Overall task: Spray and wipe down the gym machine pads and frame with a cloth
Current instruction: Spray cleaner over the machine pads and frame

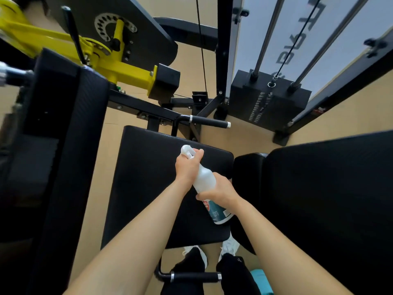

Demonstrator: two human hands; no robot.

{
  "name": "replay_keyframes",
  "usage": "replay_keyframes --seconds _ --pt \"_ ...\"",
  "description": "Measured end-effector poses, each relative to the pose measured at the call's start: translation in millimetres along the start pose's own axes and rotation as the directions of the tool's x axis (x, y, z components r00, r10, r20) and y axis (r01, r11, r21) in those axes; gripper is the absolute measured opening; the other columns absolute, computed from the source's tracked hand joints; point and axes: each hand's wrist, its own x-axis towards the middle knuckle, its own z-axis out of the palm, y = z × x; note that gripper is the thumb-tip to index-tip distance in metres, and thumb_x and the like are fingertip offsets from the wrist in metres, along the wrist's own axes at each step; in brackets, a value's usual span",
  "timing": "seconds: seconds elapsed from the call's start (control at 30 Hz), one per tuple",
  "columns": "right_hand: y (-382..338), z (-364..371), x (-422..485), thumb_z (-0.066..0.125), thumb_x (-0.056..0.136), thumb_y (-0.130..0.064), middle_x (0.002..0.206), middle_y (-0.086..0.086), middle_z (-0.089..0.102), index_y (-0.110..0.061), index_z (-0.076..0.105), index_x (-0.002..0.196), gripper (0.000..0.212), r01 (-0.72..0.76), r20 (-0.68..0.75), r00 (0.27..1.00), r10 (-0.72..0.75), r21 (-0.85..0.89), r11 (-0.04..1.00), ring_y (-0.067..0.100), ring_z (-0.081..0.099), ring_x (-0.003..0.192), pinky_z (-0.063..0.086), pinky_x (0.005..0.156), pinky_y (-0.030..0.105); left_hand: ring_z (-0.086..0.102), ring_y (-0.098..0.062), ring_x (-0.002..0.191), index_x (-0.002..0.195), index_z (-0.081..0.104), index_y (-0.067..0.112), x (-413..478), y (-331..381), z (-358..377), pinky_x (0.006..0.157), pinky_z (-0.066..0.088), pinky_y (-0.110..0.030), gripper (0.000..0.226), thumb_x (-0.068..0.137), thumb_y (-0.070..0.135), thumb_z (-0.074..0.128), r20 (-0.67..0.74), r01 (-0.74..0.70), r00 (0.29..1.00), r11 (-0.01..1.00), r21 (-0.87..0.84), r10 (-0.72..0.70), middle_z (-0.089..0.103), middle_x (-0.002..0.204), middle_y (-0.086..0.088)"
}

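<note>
Spray bottle held tilted over black seat pad, nozzle pointing away. R hand wrapped round its body, L hand curled round neck at trigger. Beyond pad: frame handle, then yellow lever arm w/ weight stack far right.
</note>
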Motion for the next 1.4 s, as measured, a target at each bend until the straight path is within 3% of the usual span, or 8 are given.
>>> replay_keyframes --seconds 0.2,0.37,0.53,0.63,0.87,1.03,1.27,1.4 --pt "34 59 -82 0.088 0.061 -0.036 0.108 -0.004 0.063 -0.024 0.054 0.120 0.070 -0.008 0.038 0.999 0.007 0.029 1.000 0.015 0.064 0.097 0.058 0.086 0.040 0.070 -0.018 0.082 0.125 0.062 0.014 -83 -48 -24 0.088 0.056 -0.042 0.041 0.094 0.041 0.063 -0.090 0.055 0.995 0.997 0.055 -0.049 0.073 0.075 0.000" --pt "73 106 -139 0.083 0.059 -0.036 0.105 -0.009 0.063 -0.031 0.052 0.119 0.067 -0.035 0.042 0.999 0.035 0.002 0.999 0.011 0.063 0.096 0.058 0.083 0.037 0.070 -0.019 0.090 0.094 0.071 0.022 -152 -100 -48 0.082 0.056 -0.038 0.026 0.084 0.046 0.072 0.010 0.033 0.999 0.998 0.058 -0.034 0.073 0.090 -0.001" --pt "103 154 -181 0.081 0.056 -0.039 0.101 -0.008 0.066 -0.033 0.056 0.111 0.061 -0.057 0.102 0.993 0.064 -0.069 0.996 0.014 0.066 0.091 0.061 0.080 0.043 0.067 -0.017 0.093 0.098 0.066 0.031 -201 -167 -78 0.082 0.055 -0.040 0.023 0.079 0.043 0.070 0.015 0.070 0.997 0.995 0.068 -0.071 0.069 0.096 0.006" --pt "117 185 -202 0.084 0.064 -0.031 0.104 -0.003 0.067 -0.028 0.059 0.114 0.056 -0.099 0.194 0.975 0.107 -0.049 0.994 0.015 0.067 0.094 0.059 0.078 0.035 0.068 -0.023 0.091 0.095 0.064 0.029 -219 -214 -98 0.082 0.056 -0.042 0.022 0.078 0.040 0.071 0.019 0.118 0.993 0.991 0.064 -0.119 0.068 0.092 0.001" --pt "153 273 -242 0.086 0.058 -0.039 0.111 -0.002 0.067 -0.026 0.060 0.119 0.067 -0.218 0.201 0.957 0.210 0.020 0.976 0.018 0.066 0.101 0.059 0.092 0.045 0.070 -0.022 0.084 0.095 0.066 0.019 -242 -304 -135 0.080 0.059 -0.041 0.019 0.084 0.030 0.077 0.108 0.237 0.962 0.963 0.130 -0.251 0.071 0.090 -0.004" --pt "169 306 -268 0.087 0.068 -0.022 0.107 0.002 0.068 -0.022 0.061 0.119 0.057 -0.306 0.157 0.946 0.283 0.155 0.939 0.021 0.068 0.099 0.059 0.086 0.038 0.062 -0.023 0.075 0.077 0.062 0.014 -252 -325 -134 0.067 0.049 -0.032 0.018 0.086 0.024 0.073 0.121 0.223 0.961 0.955 0.197 -0.249 0.067 0.079 -0.005" --pt "190 312 -287 0.085 0.073 -0.020 0.104 0.000 0.067 -0.021 0.059 0.119 0.054 -0.305 0.095 0.952 0.292 0.183 0.934 0.017 0.065 0.094 0.057 0.089 0.041 0.073 -0.024 0.086 0.088 0.066 0.026 -268 -340 -125 0.078 0.060 -0.042 0.025 0.072 0.039 0.080 0.226 0.158 0.951 0.959 0.237 -0.213 0.073 0.087 0.000" --pt "203 308 -291 0.087 0.069 -0.023 0.106 0.003 0.067 -0.026 0.058 0.115 0.055 -0.286 0.105 0.958 0.268 0.220 0.933 0.022 0.068 0.097 0.060 0.090 0.045 0.065 -0.022 0.077 0.075 0.062 0.021 -275 -338 -111 0.080 0.058 -0.042 0.020 0.082 0.032 0.078 0.168 0.156 0.965 0.956 0.249 -0.201 0.067 0.078 0.000"
